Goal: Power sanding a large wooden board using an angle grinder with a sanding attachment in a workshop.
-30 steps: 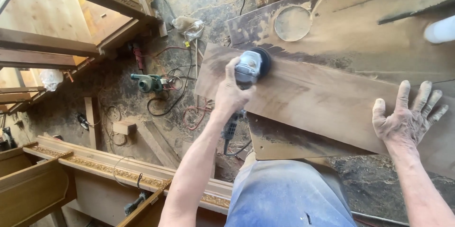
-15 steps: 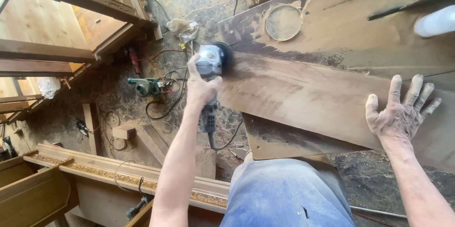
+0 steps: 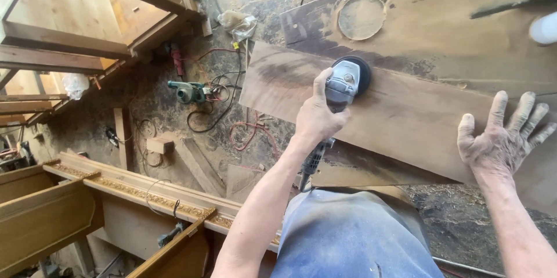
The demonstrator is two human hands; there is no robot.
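A long brown wooden board (image 3: 406, 112) lies slanted across a dusty workbench (image 3: 452, 28). My left hand (image 3: 316, 116) grips a grey angle grinder (image 3: 343, 83) whose round black sanding disc presses on the board a little right of its left end. The grinder's cord hangs down below my wrist. My right hand (image 3: 503, 141) lies flat on the board's right part, fingers spread and coated in dust, holding nothing.
The bench top bears a round dust mark (image 3: 361, 17) and a white object (image 3: 545, 27) at its right edge. On the sawdust floor lie a green power tool (image 3: 187, 91), red and black cables, and wood offcuts. Carved wooden furniture frames (image 3: 116, 188) stand at left.
The grinder sat off the board's left end half a second ago; it has swept right along the board. My right hand has stayed flat on the board.
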